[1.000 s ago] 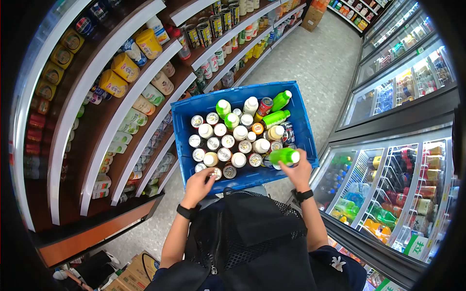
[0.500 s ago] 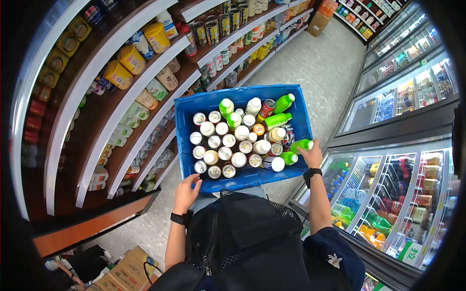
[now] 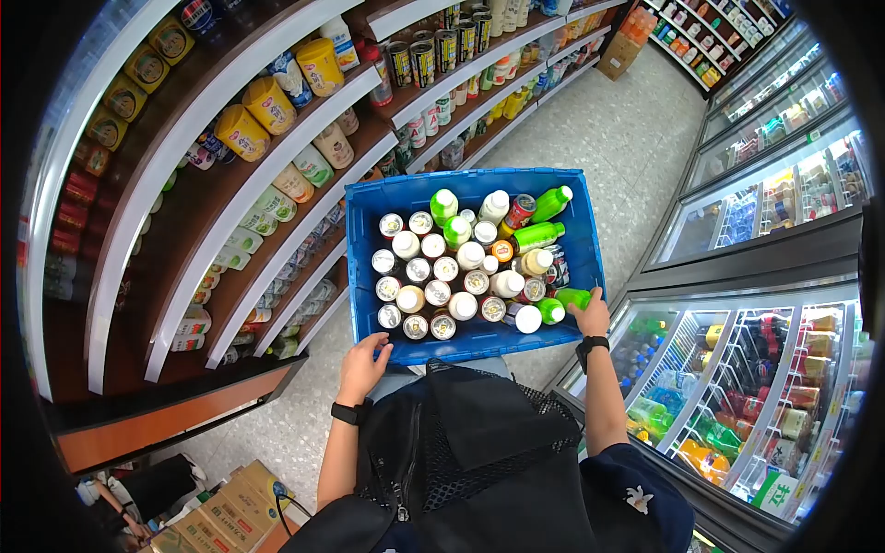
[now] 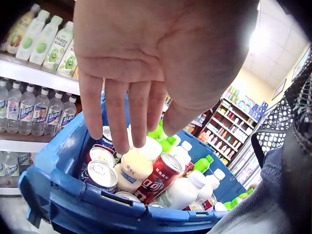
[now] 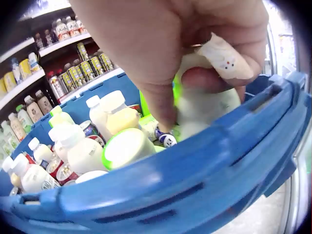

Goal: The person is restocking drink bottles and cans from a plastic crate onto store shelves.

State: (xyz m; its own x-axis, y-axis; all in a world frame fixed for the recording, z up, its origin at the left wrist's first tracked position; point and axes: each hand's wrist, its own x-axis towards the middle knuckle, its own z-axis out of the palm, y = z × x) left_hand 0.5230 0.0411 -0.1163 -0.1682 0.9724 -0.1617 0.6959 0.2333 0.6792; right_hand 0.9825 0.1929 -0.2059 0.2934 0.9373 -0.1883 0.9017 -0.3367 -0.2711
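A blue crate (image 3: 588,226) full of upright cans and bottles sits in front of my body. At its right front corner my right hand (image 3: 593,315) grips a green bottle (image 3: 572,298), lowered inside the crate wall beside another green bottle (image 3: 552,311). The right wrist view shows the thumb and fingers round the pale bottle (image 5: 204,112), with a bandage (image 5: 226,58) on one finger. My left hand (image 3: 365,365) is at the front left rim, fingers extended and empty. Below its fingertips, the left wrist view shows a cream bottle (image 4: 134,168) and a red can (image 4: 161,175).
Curved shelves (image 3: 267,147) of drinks run along the left. Glass-door fridges (image 3: 728,387) stand close on the right. Grey floor (image 3: 590,120) stretches ahead to a cardboard box (image 3: 619,57). More cartons (image 3: 226,516) lie at the lower left, near another person's arm (image 3: 115,498).
My right hand has carried the green bottle rightward and down into the crate's right front corner. The left hand has left the cans and moved back to the front rim.
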